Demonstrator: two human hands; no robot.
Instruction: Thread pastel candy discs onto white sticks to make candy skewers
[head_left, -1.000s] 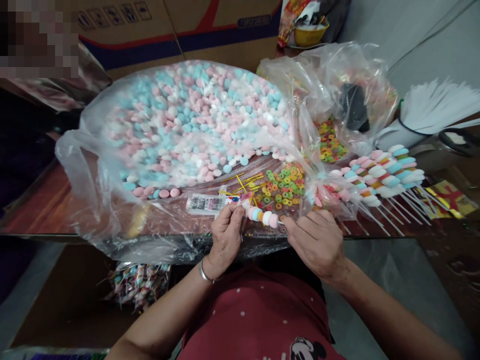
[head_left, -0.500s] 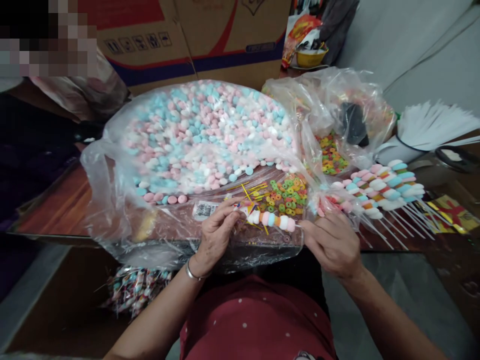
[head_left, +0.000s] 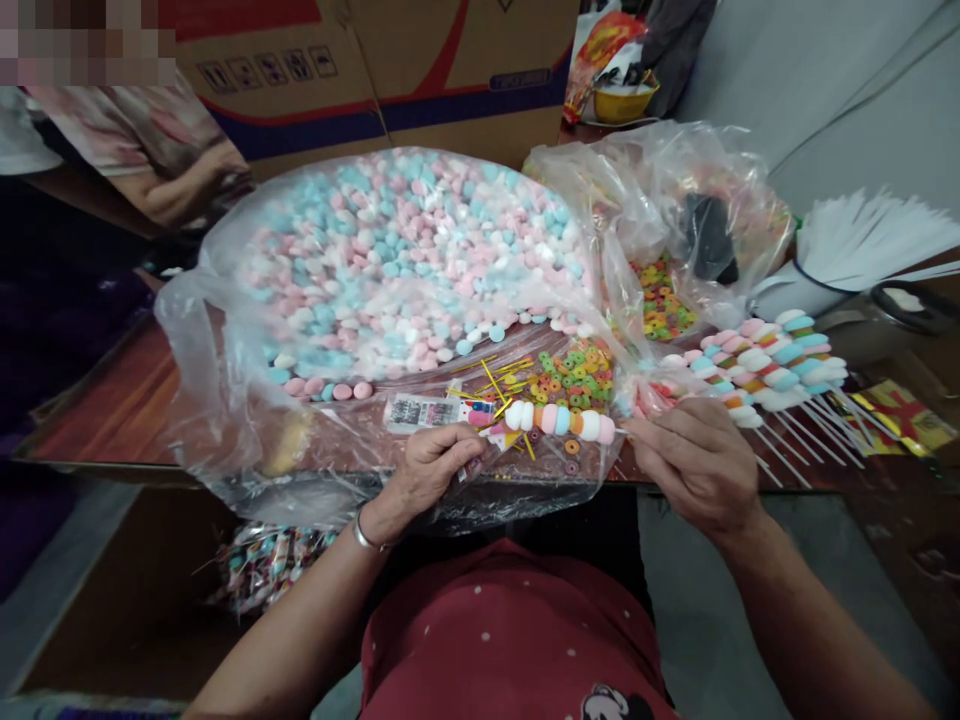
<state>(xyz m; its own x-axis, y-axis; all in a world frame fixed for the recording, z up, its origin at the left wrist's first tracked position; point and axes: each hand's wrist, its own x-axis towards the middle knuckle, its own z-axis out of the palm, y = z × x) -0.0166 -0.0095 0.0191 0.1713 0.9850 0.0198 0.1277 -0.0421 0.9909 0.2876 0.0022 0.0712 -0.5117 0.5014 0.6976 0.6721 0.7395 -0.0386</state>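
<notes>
My right hand (head_left: 697, 460) pinches the stick end of a marshmallow skewer (head_left: 564, 422), held level with pink, white and blue marshmallows and orange pieces between them. My left hand (head_left: 439, 462) is closed, thumb against fingers, on a clear printed wrapper (head_left: 506, 437) at the skewer's left end. Whether the tip is inside the wrapper I cannot tell. Just behind lies a barcoded plastic wrapper (head_left: 420, 412). Yellow twist ties (head_left: 495, 378) and ring-shaped gummies (head_left: 574, 378) are scattered beyond the skewer.
A big clear bag of marshmallows (head_left: 405, 260) covers the table's middle. Finished skewers (head_left: 780, 365) are piled at right, near a container of white sticks (head_left: 814, 290). A large carton (head_left: 315, 110) stands behind. Wrapped skewers (head_left: 270, 565) fill a box at lower left. Another person's arm (head_left: 187, 190) is at left.
The skewer and my right hand have shifted right, and my left hand has moved slightly down and away from the marshmallows. The other person's forearm has come into view.
</notes>
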